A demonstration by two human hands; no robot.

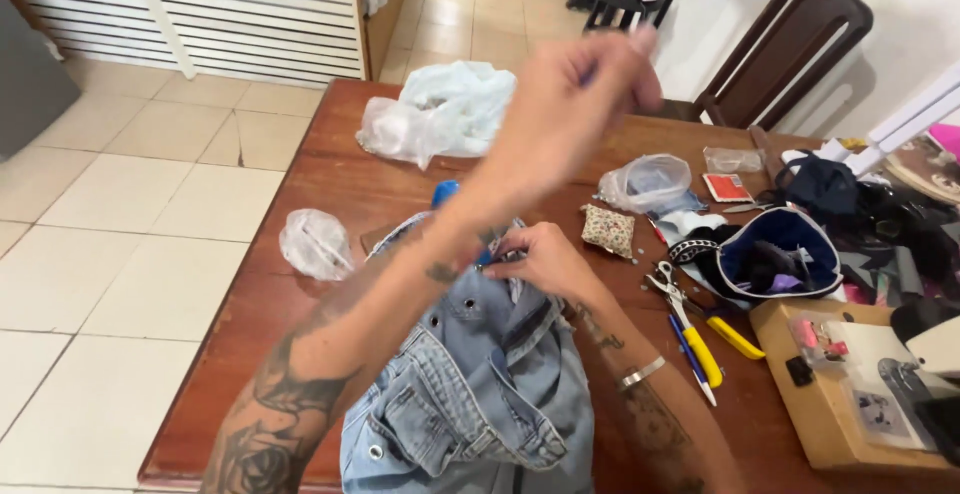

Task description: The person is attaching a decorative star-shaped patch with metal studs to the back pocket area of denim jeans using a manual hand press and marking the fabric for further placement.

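Note:
A light blue denim jacket [480, 384] with metal studs lies bunched on the wooden table [330, 179] in front of me. My right hand [540, 259] pinches the denim near its top edge, and a silver bracelet sits on that wrist. My left hand [585, 89] is raised high above the jacket with its fingers pinched together on something small and dark, which is too blurred to name. My tattooed left forearm crosses over the jacket and hides part of it.
Crumpled plastic bags [440, 109] lie at the table's far end, with a smaller one [315, 244] near its left edge. A floral pincushion [608, 231], scissors [665, 289], yellow cutter [735, 337], dark pouch [780, 254] and cardboard box [830, 404] are on the right. A chair [790, 44] stands behind.

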